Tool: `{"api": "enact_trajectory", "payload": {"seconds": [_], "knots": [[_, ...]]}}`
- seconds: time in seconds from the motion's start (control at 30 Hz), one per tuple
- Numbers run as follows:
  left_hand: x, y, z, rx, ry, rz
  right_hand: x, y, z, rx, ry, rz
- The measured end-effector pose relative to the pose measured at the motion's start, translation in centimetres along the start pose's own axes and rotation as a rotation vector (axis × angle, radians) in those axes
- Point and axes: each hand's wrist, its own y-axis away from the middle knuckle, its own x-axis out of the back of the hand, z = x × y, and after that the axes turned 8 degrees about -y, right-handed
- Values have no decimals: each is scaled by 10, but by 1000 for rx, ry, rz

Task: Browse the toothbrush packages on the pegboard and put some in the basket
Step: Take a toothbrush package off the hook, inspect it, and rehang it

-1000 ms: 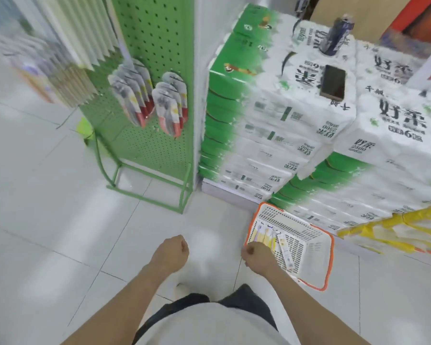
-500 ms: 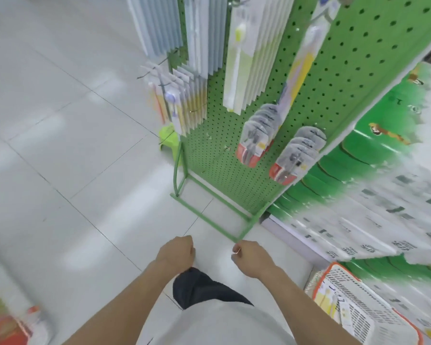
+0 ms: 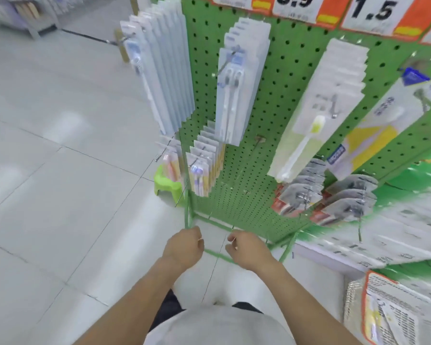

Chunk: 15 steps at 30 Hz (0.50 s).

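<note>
Two empty hands held low in front of a green pegboard (image 3: 294,78) full of toothbrush packages.

The pegboard, on its green frame, is the landmark. The white tiled floor (image 3: 60,170) spreads to its left and below it. On its hooks hang rows of toothbrush packages (image 3: 230,95), long white ones higher and short ones lower. Price signs (image 3: 373,11) stand along its top edge. The orange-rimmed basket (image 3: 393,317) sits on the floor below and right of the pegboard, with some packages inside. A small green stool (image 3: 167,185) is at its lower left corner. Below the pegboard's base, the left hand (image 3: 184,247) and right hand (image 3: 249,250) are near each other, not touching, fingers curled, holding nothing.
</note>
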Motion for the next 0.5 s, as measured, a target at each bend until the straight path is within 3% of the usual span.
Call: {"api": "enact_trajectory", "payload": {"seconds": [0.23,0.4,0.5], "knots": [[70,-53,-70,-110,195,148,-10,-45,-88,-85,-334,377],[110,-74,-88,-131,439,326,-16,-69,-135,-63,-590,679],[122,-87,-94,-149,557,338,-13,-84,-151,-83,-761,818]]}}
